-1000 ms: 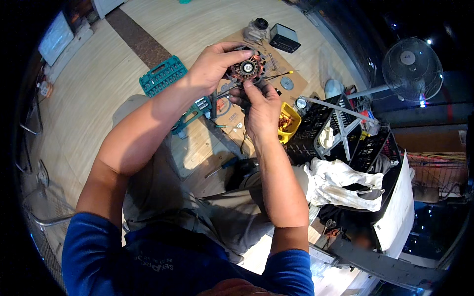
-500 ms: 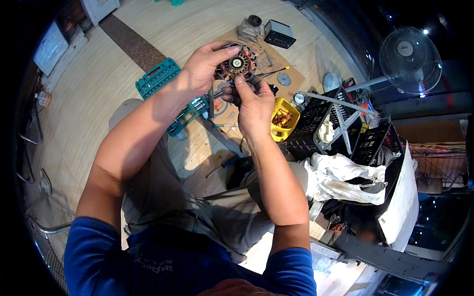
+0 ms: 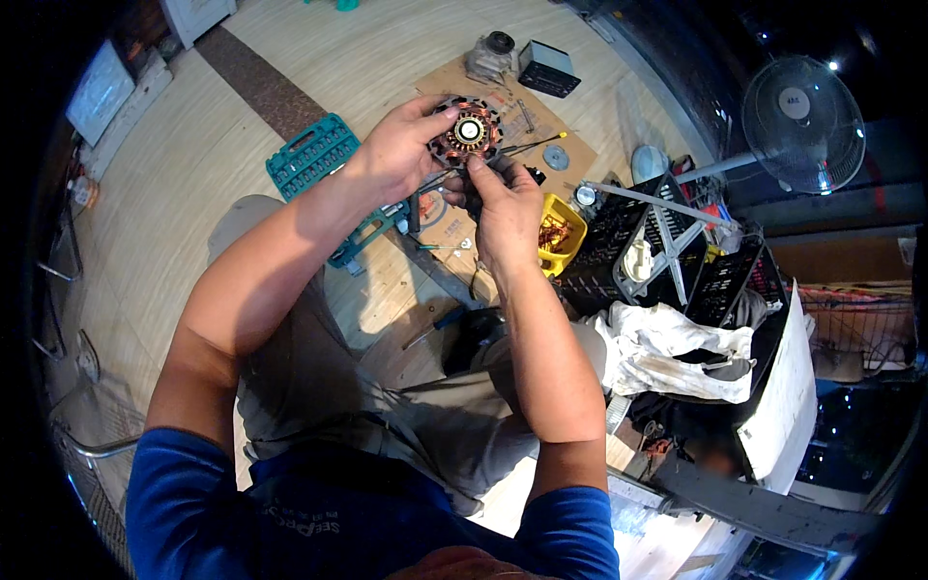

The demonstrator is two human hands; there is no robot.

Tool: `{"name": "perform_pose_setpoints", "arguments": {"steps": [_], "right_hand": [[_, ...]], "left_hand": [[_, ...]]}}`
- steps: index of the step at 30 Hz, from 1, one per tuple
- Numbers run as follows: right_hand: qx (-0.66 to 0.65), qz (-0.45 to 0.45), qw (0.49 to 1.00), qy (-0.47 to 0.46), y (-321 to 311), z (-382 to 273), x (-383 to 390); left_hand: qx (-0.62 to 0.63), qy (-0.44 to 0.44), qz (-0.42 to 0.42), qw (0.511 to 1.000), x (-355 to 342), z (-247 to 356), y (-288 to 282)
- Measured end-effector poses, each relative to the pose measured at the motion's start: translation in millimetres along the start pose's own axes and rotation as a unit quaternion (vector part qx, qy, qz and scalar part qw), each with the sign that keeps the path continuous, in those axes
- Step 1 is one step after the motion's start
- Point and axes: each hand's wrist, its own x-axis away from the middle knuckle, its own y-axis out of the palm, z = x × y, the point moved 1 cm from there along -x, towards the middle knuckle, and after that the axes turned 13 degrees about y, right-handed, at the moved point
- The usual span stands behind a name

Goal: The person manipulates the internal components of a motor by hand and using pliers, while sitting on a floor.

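Between both hands I hold a motor armature point(image 3: 467, 130): a round dark core with copper windings, a ring of bars and a pale bearing-like centre facing up. My left hand point(image 3: 398, 145) grips its left edge, the thumb lying on the rim. At its lower edge is my right hand point(image 3: 508, 203), thumb on the near rim and darkened fingers curled underneath. What the fingers touch below the armature is hidden. Beneath my hands lies a flat piece of cardboard point(image 3: 454, 227) with tools and small parts on it.
A teal socket set case point(image 3: 314, 155) lies open at the left. On the right stand a yellow bin point(image 3: 570, 242) of copper-coloured pieces, black crates point(image 3: 667, 232), a white cloth point(image 3: 667, 348) and a fan point(image 3: 804, 126). A dark box point(image 3: 548, 68) sits beyond the cardboard.
The armature has tilted so its centre faces up more squarely, and it sits slightly lower and to the right. My right hand has shifted a little down; both hands keep their hold.
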Motion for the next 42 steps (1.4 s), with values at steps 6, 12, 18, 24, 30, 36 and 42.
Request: {"name": "perform_pose_setpoints", "arguments": {"steps": [6,12,18,24,30,36,42], "right_hand": [[-0.025,0.012,0.999,0.031,-10,18,-11],[0.677,0.027,0.73,-0.093,-117,107,-66],[0.647,0.181,0.709,0.213,-232,273,-53],[0.694,0.227,0.625,0.278,-205,317,-31],[0.668,0.292,0.597,0.334,-216,329,-63],[0.677,0.38,0.576,0.255,-233,357,-80],[0.708,0.33,0.541,0.312,-224,319,-86]], "left_hand": [[0.031,-0.002,0.035,0.999,5,8,-19],[0.022,0.014,0.113,0.993,14,27,-20],[0.014,0.022,0.085,0.996,14,35,-33],[-0.007,0.032,0.081,0.996,16,34,-58],[-0.003,0.039,0.072,0.997,9,33,-61],[0.01,0.047,0.069,0.996,-3,29,-66],[0.014,0.035,0.095,0.995,1,30,-71]]}}
